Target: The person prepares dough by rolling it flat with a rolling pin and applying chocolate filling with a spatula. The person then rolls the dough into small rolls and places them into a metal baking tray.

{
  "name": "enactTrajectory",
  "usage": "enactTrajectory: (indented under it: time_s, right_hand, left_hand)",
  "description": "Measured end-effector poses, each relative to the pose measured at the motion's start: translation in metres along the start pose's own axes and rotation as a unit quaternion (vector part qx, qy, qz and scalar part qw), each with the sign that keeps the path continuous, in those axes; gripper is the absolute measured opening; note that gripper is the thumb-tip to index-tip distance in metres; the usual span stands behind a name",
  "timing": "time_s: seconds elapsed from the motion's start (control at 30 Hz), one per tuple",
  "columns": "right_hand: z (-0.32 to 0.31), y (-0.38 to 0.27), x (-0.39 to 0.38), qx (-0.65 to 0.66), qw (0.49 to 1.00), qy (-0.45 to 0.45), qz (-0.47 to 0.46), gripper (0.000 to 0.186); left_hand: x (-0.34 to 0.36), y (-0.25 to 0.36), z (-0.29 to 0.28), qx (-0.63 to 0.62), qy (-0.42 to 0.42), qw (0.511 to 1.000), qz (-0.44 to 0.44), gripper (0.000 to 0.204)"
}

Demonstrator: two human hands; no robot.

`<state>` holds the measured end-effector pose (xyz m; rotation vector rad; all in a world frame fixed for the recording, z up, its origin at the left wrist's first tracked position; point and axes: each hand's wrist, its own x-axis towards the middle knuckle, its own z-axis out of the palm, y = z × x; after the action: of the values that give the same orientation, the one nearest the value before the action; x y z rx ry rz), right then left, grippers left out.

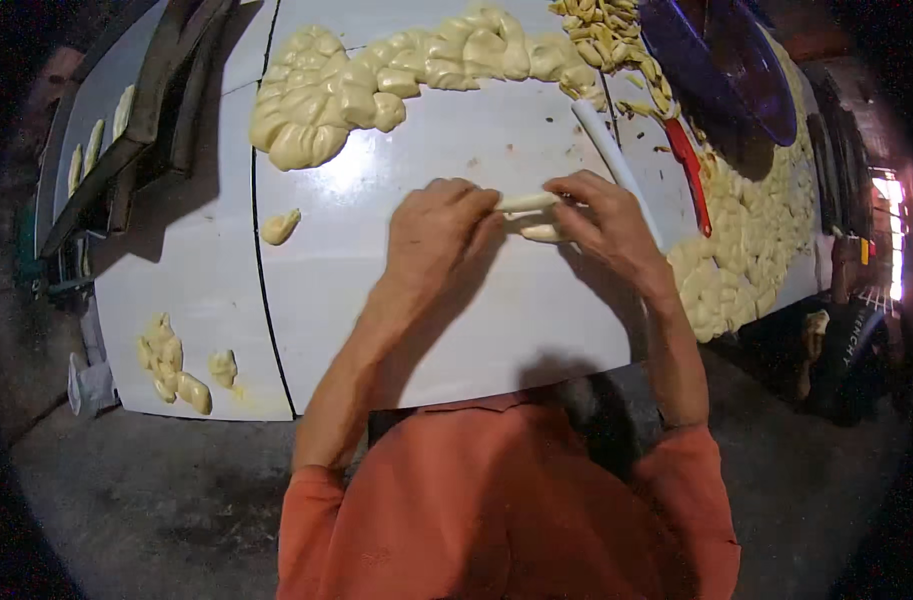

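Note:
Above the white tabletop, a short strip of pale yellow dough stretches between my two hands. My left hand pinches its left end between thumb and fingers. At the other end, the fingers of my right hand are closed on the strip. A second dough piece lies just under it, partly hidden by my right hand. Close to my right wrist, a smooth white rod slants across the table. Further left sits a lone lump of dough.
A long dough mass curves along the far side. Many dough pieces cover the right side, near a long red tool and a dark purple basin. Dough scraps lie near left. A dark wooden frame stands far left.

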<state>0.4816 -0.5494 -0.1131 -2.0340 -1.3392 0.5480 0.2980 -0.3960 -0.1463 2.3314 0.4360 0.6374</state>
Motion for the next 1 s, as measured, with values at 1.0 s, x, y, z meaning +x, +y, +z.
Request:
enactTrajectory:
  time_s: [1.0]
  right_hand:
    - [0.001, -0.064, 0.056, 0.063, 0.981, -0.186, -0.003, 0.026]
  left_hand:
    - [-0.048, -0.004, -0.085, -0.048, -0.065, 0.989, -0.121, 0.033]
